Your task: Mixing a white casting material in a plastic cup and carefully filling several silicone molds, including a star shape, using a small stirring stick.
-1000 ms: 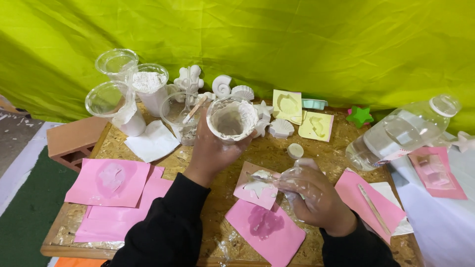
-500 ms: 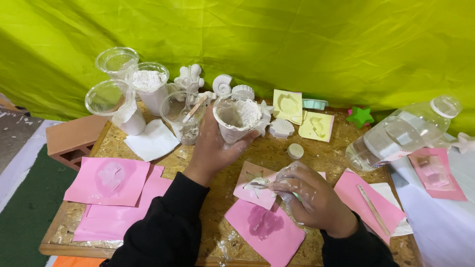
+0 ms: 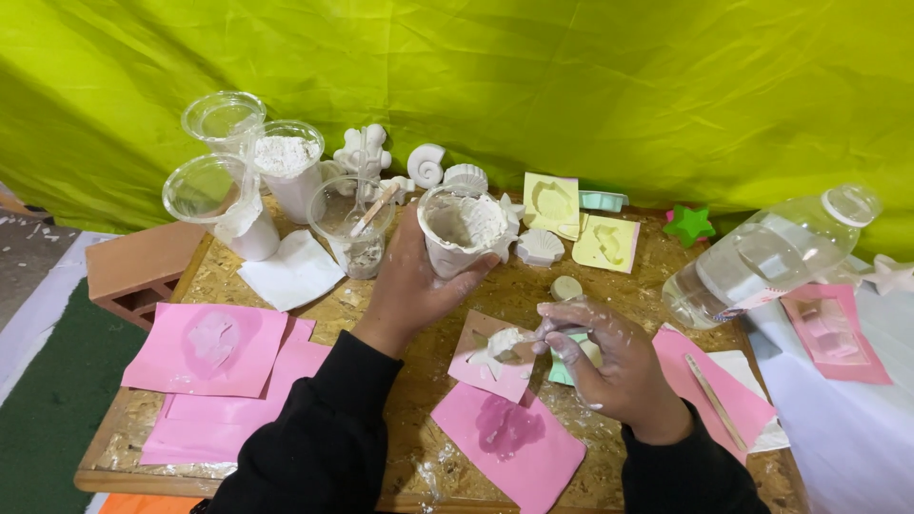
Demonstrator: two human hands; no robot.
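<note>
Two hands. Left hand (image 3: 411, 276) grips one clear plaster-filled plastic cup (image 3: 462, 228), upright, mouth up. Right hand (image 3: 609, 357) fingers pinch one plaster-coated spoon (image 3: 519, 339), lying left-right over pink mould (image 3: 490, 355).

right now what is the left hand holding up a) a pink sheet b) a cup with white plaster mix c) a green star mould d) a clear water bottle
b: the left hand is wrapped around a plaster-smeared cup with white mix inside, raised above the table.
</note>
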